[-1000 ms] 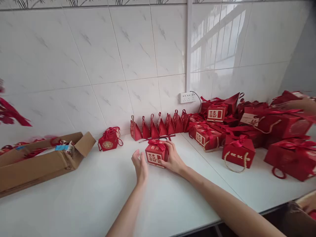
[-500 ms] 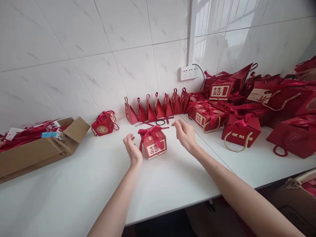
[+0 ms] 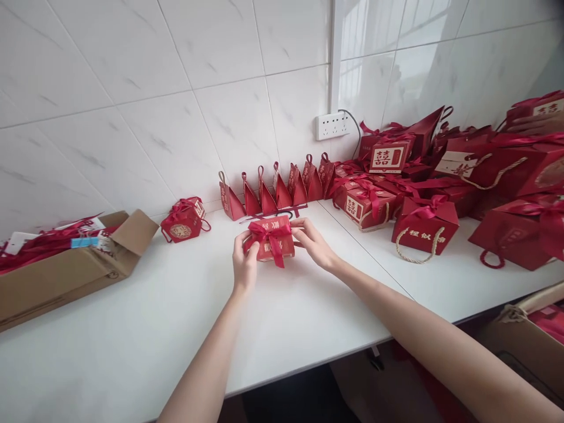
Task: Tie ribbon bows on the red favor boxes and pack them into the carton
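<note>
Nearest, below the front edge of the smooth white desk (image 3: 176, 341) at its right, sits an open brown cardboard carton (image 3: 524, 338) with red contents. Further in, around the desk's middle, is a small red printed paper gift box (image 3: 286, 248) tied with a glossy red ribbon bow (image 3: 272, 232), its lid side turned up to view. The left hand (image 3: 245, 257) holds this box by its left end, thumb on the near side; the right hand (image 3: 315, 242) touches the right end, thumb and fingers close together, though whether it grips cannot be told. Toward the desk's left end stands a long brown cardboard box (image 3: 61, 294) filled with red ribbons. Near the front edge at the right are a red paper box with a cream rope handle (image 3: 423, 220) and a red paper box with a red cord loop (image 3: 520, 241). Just beyond the hands lie thin dark flat strips (image 3: 301, 208). Near the back edge stand a red hexagonal box with a gold emblem (image 3: 181, 230) and, right of it, a row of seven red triangular folded cartons (image 3: 282, 194). A heap of red bow-tied boxes (image 3: 374, 202) fills the back right corner.
</note>
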`<state>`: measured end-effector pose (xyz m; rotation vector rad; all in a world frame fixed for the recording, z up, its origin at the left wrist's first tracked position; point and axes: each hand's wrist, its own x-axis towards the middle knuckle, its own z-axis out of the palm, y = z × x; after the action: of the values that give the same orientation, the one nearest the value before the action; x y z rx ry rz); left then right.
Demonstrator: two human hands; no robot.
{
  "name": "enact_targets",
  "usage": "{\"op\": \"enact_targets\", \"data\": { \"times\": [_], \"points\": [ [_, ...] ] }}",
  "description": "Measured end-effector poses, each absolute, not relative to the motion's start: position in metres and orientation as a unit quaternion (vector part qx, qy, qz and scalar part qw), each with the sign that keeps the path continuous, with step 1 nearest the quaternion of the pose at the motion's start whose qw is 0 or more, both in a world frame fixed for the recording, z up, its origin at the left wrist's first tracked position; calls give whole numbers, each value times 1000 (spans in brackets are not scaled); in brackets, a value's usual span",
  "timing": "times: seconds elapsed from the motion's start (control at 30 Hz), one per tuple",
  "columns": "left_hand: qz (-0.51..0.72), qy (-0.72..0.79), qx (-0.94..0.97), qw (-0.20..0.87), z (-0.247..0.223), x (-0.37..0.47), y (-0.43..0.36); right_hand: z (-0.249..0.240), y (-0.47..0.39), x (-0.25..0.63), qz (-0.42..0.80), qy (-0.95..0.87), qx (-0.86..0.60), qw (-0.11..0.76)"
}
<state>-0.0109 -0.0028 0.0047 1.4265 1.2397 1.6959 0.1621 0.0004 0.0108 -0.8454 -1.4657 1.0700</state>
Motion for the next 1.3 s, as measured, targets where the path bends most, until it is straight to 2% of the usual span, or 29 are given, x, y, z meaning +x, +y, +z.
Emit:
{"op": "enact_targets", "data": {
  "times": [0.3, 0.57, 0.7, 0.87, 1.07, 1.3],
  "points": [
    [610, 434, 583, 317, 6, -7, -6, 12, 7, 166, 329, -645, -422, 546],
    [625, 426, 559, 340, 3, -7, -5, 10, 11, 168, 362, -625, -410, 557],
    [593, 399, 598, 363, 4, -7, -5, 11, 11, 169, 359, -622, -427, 549],
    [588, 382, 632, 331, 4, -6, -7, 14, 10, 170, 367, -608, -426, 561],
    [583, 381, 623, 355, 0, -6, -5, 13, 10, 169, 362, -613, -421, 563],
    [569, 396, 643, 325, -3, -7, -2, 15, 8, 168, 391, -599, -406, 569]
  ]
}}
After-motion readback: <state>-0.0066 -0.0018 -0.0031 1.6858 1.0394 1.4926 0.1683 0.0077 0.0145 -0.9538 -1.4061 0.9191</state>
